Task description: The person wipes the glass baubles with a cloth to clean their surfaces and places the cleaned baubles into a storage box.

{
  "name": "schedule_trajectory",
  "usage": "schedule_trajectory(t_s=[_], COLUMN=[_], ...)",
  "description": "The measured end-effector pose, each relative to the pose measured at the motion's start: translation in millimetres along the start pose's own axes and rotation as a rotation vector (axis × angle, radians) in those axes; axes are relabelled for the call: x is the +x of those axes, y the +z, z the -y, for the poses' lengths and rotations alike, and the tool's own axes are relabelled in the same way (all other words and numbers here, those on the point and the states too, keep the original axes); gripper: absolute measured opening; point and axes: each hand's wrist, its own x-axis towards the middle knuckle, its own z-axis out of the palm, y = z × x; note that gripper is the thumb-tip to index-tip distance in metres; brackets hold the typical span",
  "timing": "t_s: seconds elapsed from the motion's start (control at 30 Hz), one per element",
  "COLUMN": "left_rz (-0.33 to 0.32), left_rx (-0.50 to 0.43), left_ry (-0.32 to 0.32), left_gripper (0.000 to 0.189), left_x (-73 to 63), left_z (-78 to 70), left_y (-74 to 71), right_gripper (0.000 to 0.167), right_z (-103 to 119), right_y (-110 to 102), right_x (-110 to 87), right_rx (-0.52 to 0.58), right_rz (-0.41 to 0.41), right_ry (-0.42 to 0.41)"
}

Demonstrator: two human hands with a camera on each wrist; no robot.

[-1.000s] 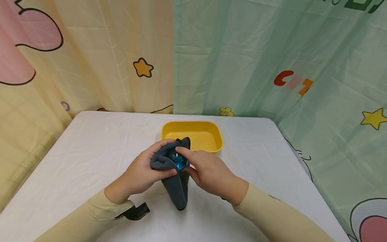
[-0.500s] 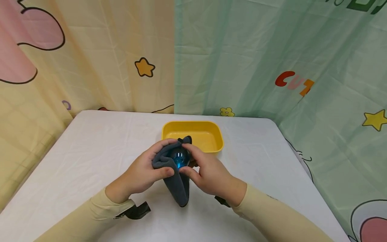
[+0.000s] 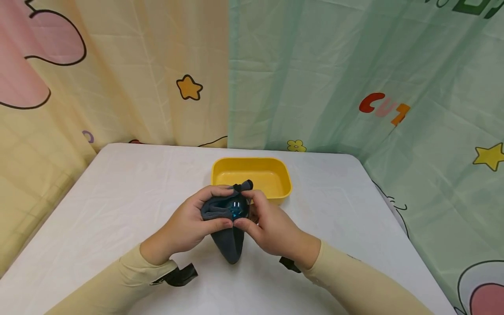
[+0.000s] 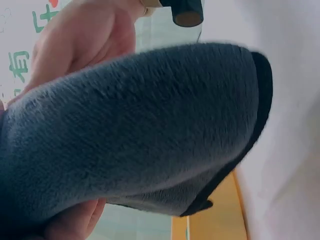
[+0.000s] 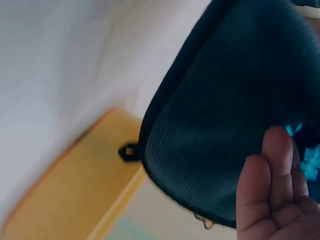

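Note:
A dark grey-blue cloth (image 3: 229, 246) with a black edge is bunched in my left hand (image 3: 185, 224), thumb in front and fingers behind. Its tail hangs down over the white table. Set in the cloth's folds is a shiny blue ball (image 3: 238, 207), partly covered. My right hand (image 3: 277, 227) holds the ball from the right, thumb below and index finger above. In the left wrist view the cloth (image 4: 140, 125) hides most of the left hand. Fingers of the right hand (image 5: 280, 200) show beside the ball (image 5: 311, 162) in the right wrist view.
Just beyond the hands, a yellow plastic tray (image 3: 271, 180) stands on the white-covered table (image 3: 334, 210). Printed curtains (image 3: 315, 74) hang along the back and sides. Each wrist carries a dark camera mount, the left one (image 3: 181, 275) sticking out below the sleeve.
The right index finger has shifted from across the ball's front to its upper edge. The ball has turned in the cloth, and both thumbs have come close together. The cloth's tail has drawn up slightly.

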Motion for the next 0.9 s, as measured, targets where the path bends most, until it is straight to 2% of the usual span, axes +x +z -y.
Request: schedule_trajectory(t_s=[0.1, 0.17, 0.33, 0.43, 0.5, 0.63, 0.7, 0.77, 0.9], left_rz=[-0.026, -0.048, -0.086, -0.068, -0.026, 0.102, 0.129, 0.098, -0.004], left_rx=[0.063, 0.124, 0.18, 0.158, 0.125, -0.059, -0.115, -0.068, 0.141], left_ry=[-0.015, -0.021, -0.021, -0.022, -0.016, 0.017, 0.035, 0.052, 0.055], left_gripper=[0.057, 0.056, 0.056, 0.062, 0.065, 0.061, 0.057, 0.053, 0.051], left_x=[0.7, 1.0, 2.1, 2.4, 1.7, -0.5, -0.1, 1.4, 5.6], left_z=[0.4, 0.4, -1.2, -1.9, -1.4, 1.0, 2.0, 2.5, 1.8], left_y=[1.0, 0.6, -0.1, -0.8, -3.7, -14.8, -19.5, -21.7, -19.4], right_gripper=[0.057, 0.062, 0.078, 0.074, 0.073, 0.073, 0.072, 0.07, 0.064], right_z=[-0.4, -0.7, -2.0, -1.9, -1.3, -1.3, -1.9, -3.1, -5.8], right_y=[1.4, 1.8, 0.1, -1.9, -3.2, -5.0, -5.7, -6.0, -5.7], right_x=[0.3, -0.1, 0.0, 1.8, 2.7, 2.1, 1.3, 0.6, 0.5], right_rx=[0.125, 0.121, -0.13, -0.211, -0.179, -0.04, 0.029, 0.08, 0.144], right_rz=[0.019, 0.032, 0.006, -0.033, -0.035, -0.019, -0.014, -0.003, 0.033], right_ry=[0.074, 0.064, -0.06, -0.053, -0.016, 0.037, 0.037, 0.029, 0.022])
